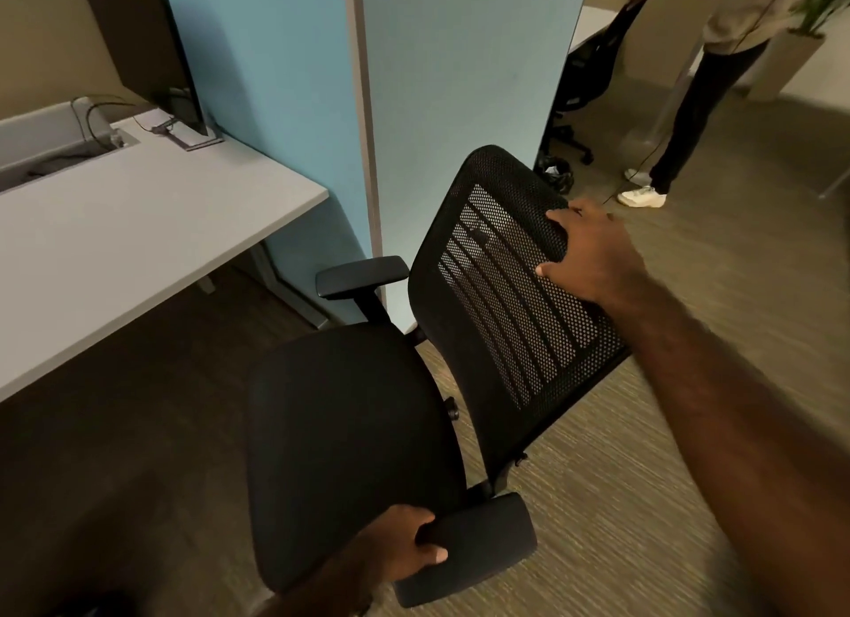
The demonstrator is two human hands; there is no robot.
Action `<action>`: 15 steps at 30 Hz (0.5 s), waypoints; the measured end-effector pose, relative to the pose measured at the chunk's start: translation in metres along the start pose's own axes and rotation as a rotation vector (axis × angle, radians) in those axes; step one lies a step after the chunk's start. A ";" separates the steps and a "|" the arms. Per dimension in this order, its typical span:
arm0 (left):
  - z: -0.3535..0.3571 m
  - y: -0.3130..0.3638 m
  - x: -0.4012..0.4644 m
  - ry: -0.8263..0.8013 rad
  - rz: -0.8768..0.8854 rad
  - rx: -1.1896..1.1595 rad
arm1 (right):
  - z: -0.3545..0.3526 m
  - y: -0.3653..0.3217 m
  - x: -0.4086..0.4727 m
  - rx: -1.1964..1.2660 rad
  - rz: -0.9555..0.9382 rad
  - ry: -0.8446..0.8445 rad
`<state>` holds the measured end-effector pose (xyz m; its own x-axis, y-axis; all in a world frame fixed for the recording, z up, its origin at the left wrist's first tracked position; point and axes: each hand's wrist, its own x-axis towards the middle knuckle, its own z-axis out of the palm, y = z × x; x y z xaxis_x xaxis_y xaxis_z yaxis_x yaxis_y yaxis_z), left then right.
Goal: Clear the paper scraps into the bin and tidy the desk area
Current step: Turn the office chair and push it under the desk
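A black office chair (349, 414) with a mesh backrest (506, 303) stands on the carpet beside the grey desk (138, 230), its seat facing the desk. My right hand (593, 253) grips the top right edge of the backrest. My left hand (400, 552) is closed around the near armrest (478, 543). The far armrest (363, 276) points at the blue partition. No paper scraps show on the desk. A dark bin with a black liner (556, 172) sits on the floor past the partition's end.
A monitor (142, 50) and cables stand at the desk's back corner. Blue partition panels (441, 87) rise behind the chair. Another person (699, 92) stands at the upper right near a second black chair (579, 83) and a white planter (791, 60).
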<state>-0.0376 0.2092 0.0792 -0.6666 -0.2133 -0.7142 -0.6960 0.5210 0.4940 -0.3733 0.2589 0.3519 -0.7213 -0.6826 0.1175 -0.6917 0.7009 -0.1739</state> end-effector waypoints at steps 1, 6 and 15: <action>0.002 -0.002 0.001 -0.018 -0.010 0.016 | -0.002 0.004 0.003 0.017 -0.019 -0.013; 0.003 -0.010 0.006 -0.030 -0.048 0.015 | -0.001 0.007 0.005 0.016 -0.073 -0.033; -0.001 -0.017 0.006 -0.040 -0.025 0.030 | -0.001 -0.006 -0.002 0.005 -0.065 -0.005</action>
<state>-0.0304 0.1980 0.0672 -0.6379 -0.1938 -0.7453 -0.7035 0.5403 0.4616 -0.3678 0.2557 0.3542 -0.6743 -0.7279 0.1244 -0.7372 0.6536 -0.1714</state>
